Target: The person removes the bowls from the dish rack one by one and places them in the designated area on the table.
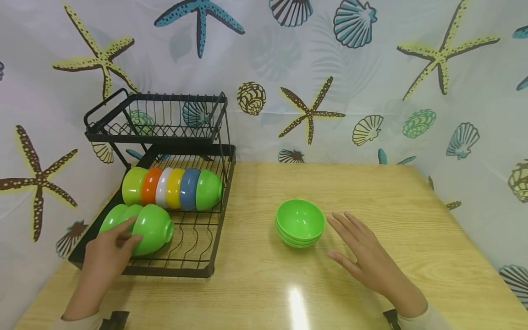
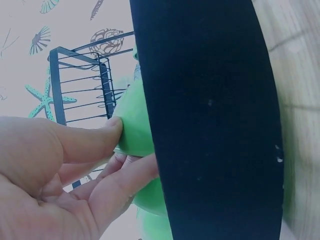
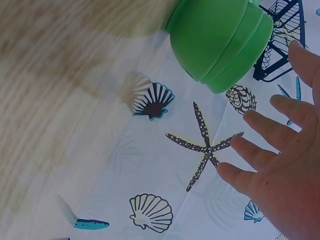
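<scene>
My left hand (image 1: 108,250) pinches the rim of the front green bowl (image 1: 151,230), which stands on its side in the lower tier of a black dish rack (image 1: 177,271). In the left wrist view the thumb presses the outside of this green bowl (image 2: 134,120), with fingers behind its edge; the rack's dark side hides part of it. Two more green bowls (image 1: 113,217) lean just behind it. On the table, a nested stack of green bowls (image 1: 299,222) sits upright. My right hand (image 1: 367,256) hovers just right of that stack, fingers straight, holding nothing.
A row of coloured bowls (image 1: 175,189) fills the rack's middle: lime, orange, white, yellow, blue and green. Above it is the rack's upper wire basket (image 1: 156,117). A patterned cloth (image 1: 264,59) hangs behind the wooden table (image 1: 255,293).
</scene>
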A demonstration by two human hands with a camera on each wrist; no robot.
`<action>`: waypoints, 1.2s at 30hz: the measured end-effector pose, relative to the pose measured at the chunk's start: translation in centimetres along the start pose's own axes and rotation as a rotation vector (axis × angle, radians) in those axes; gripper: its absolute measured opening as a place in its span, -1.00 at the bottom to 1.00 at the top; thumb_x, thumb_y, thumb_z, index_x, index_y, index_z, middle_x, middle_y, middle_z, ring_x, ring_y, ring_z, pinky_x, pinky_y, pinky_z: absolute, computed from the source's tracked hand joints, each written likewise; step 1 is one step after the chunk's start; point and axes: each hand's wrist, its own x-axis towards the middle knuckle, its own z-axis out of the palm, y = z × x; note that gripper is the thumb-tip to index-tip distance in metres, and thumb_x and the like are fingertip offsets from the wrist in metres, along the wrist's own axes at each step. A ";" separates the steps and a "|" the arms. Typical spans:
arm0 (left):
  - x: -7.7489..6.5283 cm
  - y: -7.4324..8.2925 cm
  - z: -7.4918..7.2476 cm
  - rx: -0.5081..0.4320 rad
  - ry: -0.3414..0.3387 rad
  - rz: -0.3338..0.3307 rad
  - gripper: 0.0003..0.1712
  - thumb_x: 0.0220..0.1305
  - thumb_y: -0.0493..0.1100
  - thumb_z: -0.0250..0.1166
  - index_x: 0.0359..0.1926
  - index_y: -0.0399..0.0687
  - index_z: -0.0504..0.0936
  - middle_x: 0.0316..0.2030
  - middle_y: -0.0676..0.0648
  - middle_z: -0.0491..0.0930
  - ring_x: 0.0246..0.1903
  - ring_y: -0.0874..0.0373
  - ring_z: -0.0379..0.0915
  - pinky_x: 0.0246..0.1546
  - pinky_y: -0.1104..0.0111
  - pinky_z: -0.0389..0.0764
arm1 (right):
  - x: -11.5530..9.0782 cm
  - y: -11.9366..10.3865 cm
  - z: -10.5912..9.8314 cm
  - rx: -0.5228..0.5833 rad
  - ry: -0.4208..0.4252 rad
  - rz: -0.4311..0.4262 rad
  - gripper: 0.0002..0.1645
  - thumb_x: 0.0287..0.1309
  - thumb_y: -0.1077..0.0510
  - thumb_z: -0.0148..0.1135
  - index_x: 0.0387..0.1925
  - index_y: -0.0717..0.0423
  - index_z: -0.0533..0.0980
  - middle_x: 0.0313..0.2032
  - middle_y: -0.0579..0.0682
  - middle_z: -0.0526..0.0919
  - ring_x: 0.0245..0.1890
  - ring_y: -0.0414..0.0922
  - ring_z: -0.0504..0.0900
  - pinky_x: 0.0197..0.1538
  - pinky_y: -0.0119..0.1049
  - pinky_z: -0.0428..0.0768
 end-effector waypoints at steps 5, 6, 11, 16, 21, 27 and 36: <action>0.1 0.0 0.0 -0.011 0.025 0.021 -0.46 0.22 -0.22 0.33 0.19 -0.33 0.47 -0.27 -0.33 0.67 -0.30 -0.23 0.59 -0.37 -0.06 0.56 | 0.1 0.0 -0.1 0.004 -0.005 -0.005 -0.08 0.11 0.00 0.35 0.45 -0.04 0.15 0.40 0.08 0.23 0.41 0.18 0.09 0.40 0.14 0.12; 0.1 0.0 0.0 -0.014 0.027 0.023 -0.47 0.22 -0.22 0.33 0.18 -0.34 0.48 -0.26 -0.33 0.67 -0.30 -0.24 0.59 -0.36 -0.07 0.56 | 0.1 0.0 -0.1 0.006 -0.003 -0.009 -0.09 0.12 0.01 0.35 0.44 -0.03 0.16 0.40 0.08 0.23 0.41 0.19 0.10 0.36 0.18 0.16; 0.3 0.4 0.1 -0.033 0.031 0.025 -0.49 0.22 -0.22 0.33 0.16 -0.36 0.50 -0.27 -0.32 0.67 -0.31 -0.21 0.61 -0.43 0.03 0.61 | 0.3 0.1 -0.3 0.019 0.010 -0.031 -0.16 0.14 0.00 0.33 0.41 0.03 0.23 0.40 0.08 0.22 0.39 0.22 0.11 0.23 0.32 0.25; 0.3 0.8 0.0 -0.066 0.008 0.015 -0.47 0.25 -0.19 0.31 0.19 -0.34 0.48 -0.24 -0.32 0.67 -0.33 -0.15 0.64 -0.48 0.16 0.62 | 0.4 0.2 -0.4 0.025 0.017 -0.038 -0.17 0.14 0.01 0.33 0.40 0.03 0.24 0.40 0.08 0.22 0.39 0.23 0.11 0.23 0.33 0.25; 0.2 1.3 -0.2 -0.092 0.001 0.008 -0.46 0.28 -0.13 0.30 0.21 -0.32 0.47 -0.22 -0.32 0.67 -0.28 -0.19 0.65 -0.49 0.26 0.63 | 0.4 0.3 -0.4 0.023 0.016 -0.036 -0.17 0.13 0.00 0.33 0.40 0.01 0.23 0.40 0.08 0.22 0.39 0.23 0.11 0.22 0.33 0.26; 0.0 1.9 -0.2 -0.123 0.015 0.009 -0.46 0.28 -0.14 0.29 0.22 -0.29 0.46 -0.19 -0.33 0.66 -0.20 -0.25 0.62 -0.51 0.34 0.66 | 0.4 0.4 -0.4 0.018 0.016 -0.039 -0.16 0.16 -0.01 0.31 0.41 0.02 0.21 0.40 0.09 0.22 0.39 0.22 0.11 0.23 0.32 0.25; -0.3 3.2 -0.3 -0.149 -0.013 -0.020 -0.52 0.28 -0.13 0.29 0.14 -0.29 0.50 -0.16 -0.32 0.64 -0.20 -0.20 0.63 -0.47 0.37 0.67 | 0.3 0.3 -0.4 0.010 0.019 -0.043 -0.16 0.16 -0.02 0.31 0.41 0.06 0.21 0.38 0.11 0.24 0.38 0.22 0.13 0.23 0.29 0.26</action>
